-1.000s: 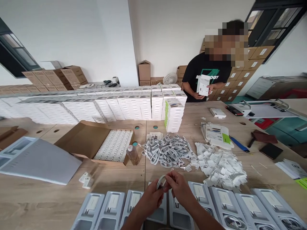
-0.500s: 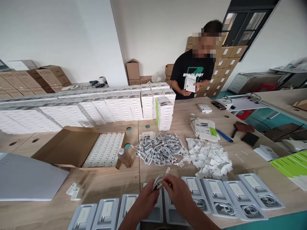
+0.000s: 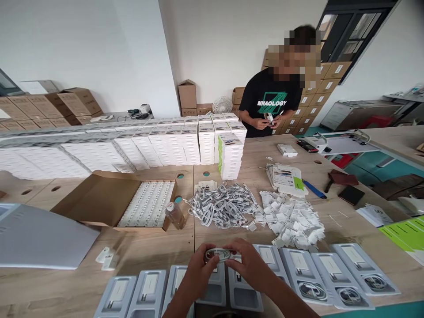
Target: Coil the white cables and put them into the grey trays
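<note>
The left hand (image 3: pixel 198 270) and the right hand (image 3: pixel 247 265) meet above the near edge of the pale wooden bench (image 3: pixel 152 251), fingers pinched from both sides on a small coiled white cable (image 3: pixel 218 254) held flat between them. Directly below the hands runs a row of grey moulded plastic trays (image 3: pixel 300 267) along the near edge; those to the right each carry a white card and a coiled cable in a round well, while the wells of the trays under the hands look bare.

Just beyond the hands, near the middle of the bench, lies a loose heap of white coiled cables (image 3: pixel 221 205), and touching its right side a heap of small white plug pieces (image 3: pixel 291 218). Left of the cable heap stands a small clear plastic bottle (image 3: pixel 174 215), just beside an open brown cardboard box (image 3: pixel 109 201) packed with rows of white items. A large grey sheet (image 3: pixel 43 238) lies at the left edge.

Further back, stacks of white retail boxes (image 3: pixel 139 143) form a long wall across the bench. On the right side lie a pile of printed cartons (image 3: pixel 286 176), a blue pen (image 3: pixel 314 189) and a dark wallet (image 3: pixel 341 178).

At the far edge a person in a black T-shirt (image 3: pixel 274 104) stands holding something small in both hands.
</note>
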Demonstrator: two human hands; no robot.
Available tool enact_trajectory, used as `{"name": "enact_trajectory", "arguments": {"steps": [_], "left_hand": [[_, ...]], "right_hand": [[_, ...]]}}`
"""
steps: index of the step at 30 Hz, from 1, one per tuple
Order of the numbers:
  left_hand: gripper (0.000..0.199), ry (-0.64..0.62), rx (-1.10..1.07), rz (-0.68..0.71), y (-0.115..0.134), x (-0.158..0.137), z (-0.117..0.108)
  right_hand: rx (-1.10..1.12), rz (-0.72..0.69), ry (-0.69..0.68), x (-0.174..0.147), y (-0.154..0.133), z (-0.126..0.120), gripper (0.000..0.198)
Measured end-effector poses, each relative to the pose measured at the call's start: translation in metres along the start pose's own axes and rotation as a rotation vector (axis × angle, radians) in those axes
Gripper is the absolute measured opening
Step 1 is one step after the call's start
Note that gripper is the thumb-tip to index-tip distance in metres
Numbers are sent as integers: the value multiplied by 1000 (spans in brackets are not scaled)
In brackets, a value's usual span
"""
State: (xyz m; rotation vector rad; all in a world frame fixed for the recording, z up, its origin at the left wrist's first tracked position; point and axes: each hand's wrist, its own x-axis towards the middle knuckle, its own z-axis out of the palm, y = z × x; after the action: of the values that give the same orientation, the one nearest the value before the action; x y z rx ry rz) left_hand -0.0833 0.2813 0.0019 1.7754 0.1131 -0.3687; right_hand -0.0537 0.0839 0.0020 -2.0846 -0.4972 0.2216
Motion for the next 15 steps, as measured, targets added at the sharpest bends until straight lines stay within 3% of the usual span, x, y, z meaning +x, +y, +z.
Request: {"name": "enact_trajectory", "arguments": {"steps": [3,5,8,11,15], "left_hand": [[50,-164,-242,-143,-9,3,-6],[45,-225,-246,-184,-11,2,-11],[34,-121,-123,-165,-14,1,-11],[23,-55,-22,-133,-19,3,-3],[15,2,152,-58,-26,4,8]], "right_hand": [[30,-47,-12,-4,3,6,34],[14,-85,-43,-7,4,7,39],[-113,-111,-93,-8,5,6,40],[-423,-56,-117,-1,6,8,22],[-780,-103,-41,7,7,17,20]]}}
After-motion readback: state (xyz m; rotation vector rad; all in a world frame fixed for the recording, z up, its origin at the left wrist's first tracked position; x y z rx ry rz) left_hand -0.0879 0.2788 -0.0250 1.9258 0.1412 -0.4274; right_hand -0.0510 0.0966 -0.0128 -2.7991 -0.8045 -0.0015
